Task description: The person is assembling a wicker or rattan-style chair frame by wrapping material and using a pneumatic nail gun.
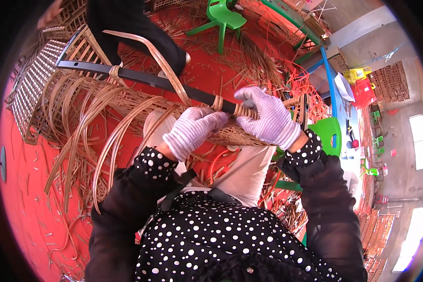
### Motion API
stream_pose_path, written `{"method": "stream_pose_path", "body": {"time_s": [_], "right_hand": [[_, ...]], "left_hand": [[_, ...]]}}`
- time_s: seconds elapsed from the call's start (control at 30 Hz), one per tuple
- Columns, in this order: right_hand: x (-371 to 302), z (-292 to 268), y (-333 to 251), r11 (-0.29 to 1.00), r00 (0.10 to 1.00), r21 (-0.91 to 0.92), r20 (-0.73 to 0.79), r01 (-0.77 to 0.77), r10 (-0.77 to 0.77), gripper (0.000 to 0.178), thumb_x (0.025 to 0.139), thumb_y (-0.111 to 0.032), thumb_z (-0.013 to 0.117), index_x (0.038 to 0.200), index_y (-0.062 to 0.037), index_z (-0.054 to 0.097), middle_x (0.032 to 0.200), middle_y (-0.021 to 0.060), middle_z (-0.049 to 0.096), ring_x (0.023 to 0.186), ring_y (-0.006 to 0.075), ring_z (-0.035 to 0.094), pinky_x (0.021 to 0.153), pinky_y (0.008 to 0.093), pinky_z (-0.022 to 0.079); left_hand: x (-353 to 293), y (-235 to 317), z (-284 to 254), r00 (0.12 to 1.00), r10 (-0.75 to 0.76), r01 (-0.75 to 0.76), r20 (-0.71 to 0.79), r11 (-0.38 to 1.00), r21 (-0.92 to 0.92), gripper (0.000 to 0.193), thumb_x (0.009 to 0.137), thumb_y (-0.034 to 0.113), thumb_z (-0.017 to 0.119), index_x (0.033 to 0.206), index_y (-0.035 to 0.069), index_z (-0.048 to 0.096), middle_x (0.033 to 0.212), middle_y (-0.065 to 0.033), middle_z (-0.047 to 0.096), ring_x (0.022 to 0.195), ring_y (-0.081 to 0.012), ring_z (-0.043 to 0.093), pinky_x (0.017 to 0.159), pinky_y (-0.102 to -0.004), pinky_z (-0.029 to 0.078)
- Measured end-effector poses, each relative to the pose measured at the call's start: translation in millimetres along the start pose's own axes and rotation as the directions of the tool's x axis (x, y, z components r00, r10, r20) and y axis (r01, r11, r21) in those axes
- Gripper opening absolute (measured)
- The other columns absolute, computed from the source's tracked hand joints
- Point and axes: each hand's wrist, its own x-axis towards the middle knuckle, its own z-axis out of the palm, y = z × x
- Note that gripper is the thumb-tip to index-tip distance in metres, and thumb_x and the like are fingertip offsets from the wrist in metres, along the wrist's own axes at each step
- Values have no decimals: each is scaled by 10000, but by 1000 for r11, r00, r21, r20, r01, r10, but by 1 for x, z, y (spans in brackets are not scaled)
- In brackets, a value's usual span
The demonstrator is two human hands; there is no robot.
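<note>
A long woven rattan frame (141, 101) lies across my lap, with a dark flat bar (145, 81) along its far edge. Pale rattan strip is wound tightly around the bar in several places, thickest by my right hand (270, 115). That hand, in a light knitted glove, closes on the wrapped part, thumb below and fingers above. My left hand (192, 130), gloved alike, presses its fingers together at the bar's near edge; what they pinch is hidden. One long loose strip (157, 58) stands up from the bar beside it. Several looped strips (113, 141) hang off the frame's left side.
Beyond the frame a person in dark trousers (141, 35) stands close by. A green chair (223, 19) stands farther off, and another green chair (326, 134) is at my right. A long blue-edged table (331, 89) holds red and yellow containers. Rattan scraps litter the red floor (28, 202).
</note>
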Motion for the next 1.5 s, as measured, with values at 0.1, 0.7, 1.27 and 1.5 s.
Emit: {"method": "stream_pose_path", "body": {"time_s": [0.1,0.7,1.27,1.5], "right_hand": [[-6,1,-2,999,999,-45,-39,24,-26,352,739,-140,655,1060,-70,526,905,145,616,794,324,635,685,397,520],[-7,23,-37,927,965,-283,-159,-247,209,359,750,-403,655,777,-62,550,693,123,602,611,308,605,583,416,448],[-75,-1,-44,957,958,-142,104,-251,267,507,598,-278,775,1041,-82,623,798,46,588,714,249,578,639,364,417],[-100,4,-41,990,973,-80,190,-120,134,534,513,-245,761,981,-22,636,795,55,598,679,224,563,629,371,419]], "left_hand": [[-9,12,2,993,-117,120,26,974,-191,220,906,244,583,860,30,605,639,53,495,473,-31,397,421,-176,299],[19,130,-39,963,253,-254,87,967,-8,244,917,235,558,1002,7,576,841,-77,579,708,-107,556,624,-217,477],[-18,63,-16,911,102,-397,399,471,788,215,705,229,751,755,48,646,687,-102,610,631,-300,606,586,-373,481],[-22,67,-20,938,-212,-86,272,620,780,155,661,140,767,720,45,660,704,-64,642,667,-229,604,617,-339,467]]}}
